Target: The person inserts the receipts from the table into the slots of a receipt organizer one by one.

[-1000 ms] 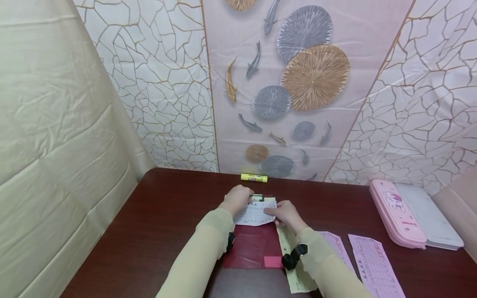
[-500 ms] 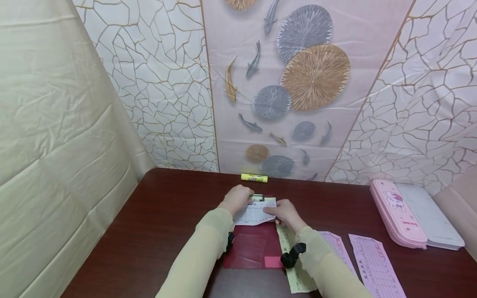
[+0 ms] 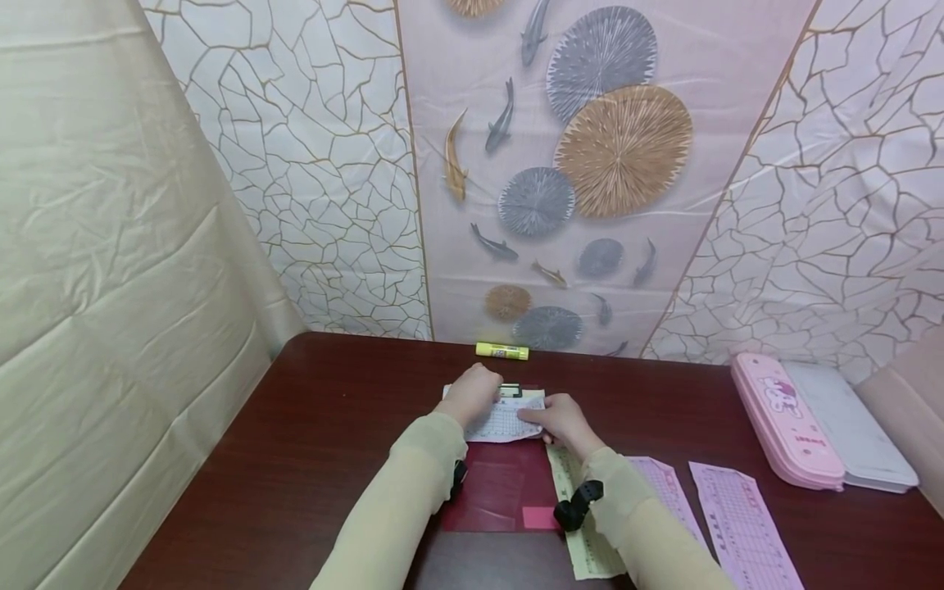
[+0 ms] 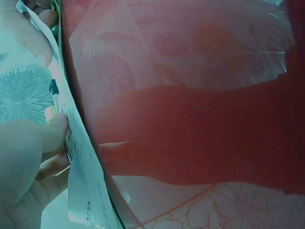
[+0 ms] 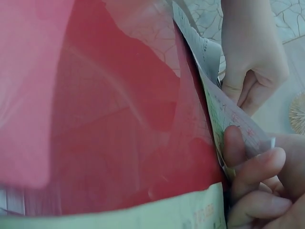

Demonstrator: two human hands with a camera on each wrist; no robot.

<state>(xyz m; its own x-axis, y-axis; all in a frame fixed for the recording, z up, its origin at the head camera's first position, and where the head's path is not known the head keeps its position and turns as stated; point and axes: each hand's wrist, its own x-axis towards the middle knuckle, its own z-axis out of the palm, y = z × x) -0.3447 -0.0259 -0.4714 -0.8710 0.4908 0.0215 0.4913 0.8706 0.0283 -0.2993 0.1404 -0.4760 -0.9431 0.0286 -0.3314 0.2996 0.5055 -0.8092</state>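
Observation:
In the head view my left hand (image 3: pixel 474 395) bends over the top of a small stack of white printed forms (image 3: pixel 505 424), right beside a metal clip (image 3: pixel 510 392). The clip sits at the top of a see-through red folder (image 3: pixel 494 487). My right hand (image 3: pixel 566 424) pinches the stack's right edge, its thumb on the printed face. The right wrist view shows the sheets bent up from the folder, with fingers (image 5: pixel 259 171) of my right hand around their edge. In the left wrist view my left hand (image 4: pixel 28 164) pinches the sheets' top edge, and its thumb lies on the paper.
A long yellow form (image 3: pixel 590 533) lies partly under the right forearm. Two pink forms, one of them the outer form (image 3: pixel 745 524), lie to the right. Beyond are a pink pencil case (image 3: pixel 789 422) and a pale flat case (image 3: pixel 851 430). A yellow glue stick (image 3: pixel 502 351) lies behind the folder.
Both hands stay at the sheets. The white forms and my right hand have shifted very slightly up and left, and a little more of the pale sheet below the clip shows.

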